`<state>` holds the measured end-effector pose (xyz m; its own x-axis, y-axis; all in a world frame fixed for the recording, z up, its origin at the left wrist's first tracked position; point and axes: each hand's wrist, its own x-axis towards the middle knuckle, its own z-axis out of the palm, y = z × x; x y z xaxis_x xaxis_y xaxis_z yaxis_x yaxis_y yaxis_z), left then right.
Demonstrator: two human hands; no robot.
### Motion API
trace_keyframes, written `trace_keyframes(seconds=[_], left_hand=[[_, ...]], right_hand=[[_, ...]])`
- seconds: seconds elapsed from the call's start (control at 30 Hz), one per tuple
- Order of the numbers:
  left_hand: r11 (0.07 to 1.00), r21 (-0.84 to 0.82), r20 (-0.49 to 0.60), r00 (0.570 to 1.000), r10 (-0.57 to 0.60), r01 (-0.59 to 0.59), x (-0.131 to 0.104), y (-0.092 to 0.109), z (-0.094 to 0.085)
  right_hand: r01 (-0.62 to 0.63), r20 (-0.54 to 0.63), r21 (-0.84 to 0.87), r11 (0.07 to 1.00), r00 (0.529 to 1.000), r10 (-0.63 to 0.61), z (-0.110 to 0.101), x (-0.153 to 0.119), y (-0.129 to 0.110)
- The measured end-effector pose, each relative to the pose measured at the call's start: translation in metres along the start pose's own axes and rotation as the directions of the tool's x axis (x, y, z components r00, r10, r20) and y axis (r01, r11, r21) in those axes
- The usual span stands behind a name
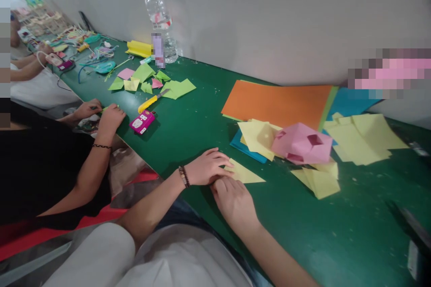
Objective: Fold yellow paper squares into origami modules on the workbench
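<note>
A pale yellow sheet of paper [247, 174], folded to a triangle, lies on the green table in front of me. My left hand [207, 168], with a dark beaded bracelet at the wrist, rests over its left part with fingers stretched out. Close against it, my right hand [235, 199] is closed, its curled fingers at the paper's near edge. The fingers cover the left corner of the triangle. Just beyond sits a pink folded paper shape [305, 143] with several openings, beside loose yellow papers [257, 138] and a crumpled yellow piece [319, 181].
Orange sheets [279, 101] and a yellow stack [365, 136] lie farther back. Leftward are a yellow craft knife [148, 104] with its blade out, a magenta device [142, 122], green scraps [143, 73] and a water bottle [160, 18]. A co-worker's hands [111, 119] are at the table's left edge.
</note>
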<state>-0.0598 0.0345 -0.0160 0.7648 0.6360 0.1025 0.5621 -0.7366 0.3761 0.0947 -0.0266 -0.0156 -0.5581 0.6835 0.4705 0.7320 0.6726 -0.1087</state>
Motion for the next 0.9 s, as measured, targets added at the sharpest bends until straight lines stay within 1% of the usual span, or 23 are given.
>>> trace_keyframes(seconds=[0.07, 0.13, 0.17, 0.2, 0.23, 0.27, 0.3, 0.33, 0.37, 0.4, 0.43, 0.47, 0.5, 0.57, 0.63, 0.7, 0.77, 0.9], left_hand=[[1.0, 0.008, 0.018, 1.0, -0.005, 0.004, 0.0, -0.001, 0.001], [1.0, 0.022, 0.056, 0.998, -0.016, 0.015, 0.0, -0.002, 0.0], [0.999, 0.031, 0.073, 0.997, -0.016, 0.014, 0.001, -0.002, -0.001], [0.999, 0.042, 0.085, 0.996, -0.01, 0.007, 0.002, -0.002, -0.002], [0.999, 0.052, 0.088, 0.996, 0.003, -0.008, 0.003, -0.002, -0.004], [0.998, 0.062, 0.079, 0.997, 0.018, -0.023, 0.003, 0.0, -0.007], [0.997, 0.07, 0.058, 0.998, 0.025, -0.029, 0.003, 0.004, -0.01], [0.997, 0.075, 0.031, 0.999, 0.026, -0.028, 0.001, 0.011, -0.012], [0.997, 0.075, -0.017, 1.0, -0.008, 0.01, -0.003, 0.02, -0.013], [0.995, 0.063, -0.08, 0.994, -0.076, 0.082, -0.008, 0.031, -0.014], [0.984, 0.034, -0.15, 0.974, -0.169, 0.176, -0.014, 0.045, -0.012], [0.967, 0.0, -0.207, 0.946, -0.25, 0.255, -0.02, 0.06, -0.009], [0.96, -0.025, -0.232, 0.933, -0.276, 0.278, -0.027, 0.075, -0.005], [0.943, -0.031, -0.204, 0.921, -0.331, 0.331, -0.038, 0.1, 0.007], [0.93, -0.009, -0.172, 0.915, -0.364, 0.368, -0.044, 0.115, 0.017], [0.919, 0.011, -0.147, 0.91, -0.389, 0.394, -0.046, 0.119, 0.023], [0.913, 0.022, -0.137, 0.905, -0.402, 0.408, -0.045, 0.117, 0.025], [0.901, 0.012, -0.163, 0.89, -0.427, 0.434, -0.042, 0.112, 0.026]], right_hand=[[0.018, 0.001, 0.05, 0.999, 1.0, -0.019, -0.006, 0.002, 0.004], [0.005, -0.01, 0.108, 0.994, 1.0, -0.004, -0.015, 0.0, 0.02], [-0.072, -0.05, 0.168, 0.983, 0.995, 0.081, -0.021, -0.003, 0.032], [-0.161, -0.085, 0.182, 0.97, 0.98, 0.179, -0.026, -0.007, 0.043], [-0.231, -0.124, 0.147, 0.962, 0.96, 0.249, -0.031, -0.013, 0.053], [-0.248, -0.115, 0.104, 0.963, 0.959, 0.259, -0.035, -0.021, 0.061], [-0.226, -0.098, 0.085, 0.97, 0.967, 0.234, -0.037, -0.028, 0.065], [-0.202, -0.07, 0.069, 0.977, 0.976, 0.207, -0.039, -0.036, 0.065], [-0.189, -0.039, 0.032, 0.981, 0.981, 0.19, -0.039, -0.043, 0.061], [-0.187, 0.004, -0.009, 0.982, 0.982, 0.187, -0.038, -0.05, 0.054], [-0.191, 0.029, -0.046, 0.981, 0.981, 0.192, -0.037, -0.054, 0.045], [-0.208, 0.053, -0.077, 0.975, 0.976, 0.213, -0.035, -0.057, 0.036], [-0.23, 0.067, -0.099, 0.968, 0.969, 0.237, -0.033, -0.059, 0.028], [-0.269, 0.086, -0.123, 0.955, 0.956, 0.28, -0.029, -0.059, 0.016], [-0.275, 0.101, -0.126, 0.953, 0.952, 0.289, -0.025, -0.057, 0.011], [-0.264, 0.113, -0.125, 0.956, 0.954, 0.278, -0.023, -0.056, 0.011], [-0.264, 0.118, -0.131, 0.956, 0.953, 0.279, -0.022, -0.057, 0.011], [-0.269, 0.133, -0.143, 0.952, 0.948, 0.288, -0.022, -0.06, 0.006]])
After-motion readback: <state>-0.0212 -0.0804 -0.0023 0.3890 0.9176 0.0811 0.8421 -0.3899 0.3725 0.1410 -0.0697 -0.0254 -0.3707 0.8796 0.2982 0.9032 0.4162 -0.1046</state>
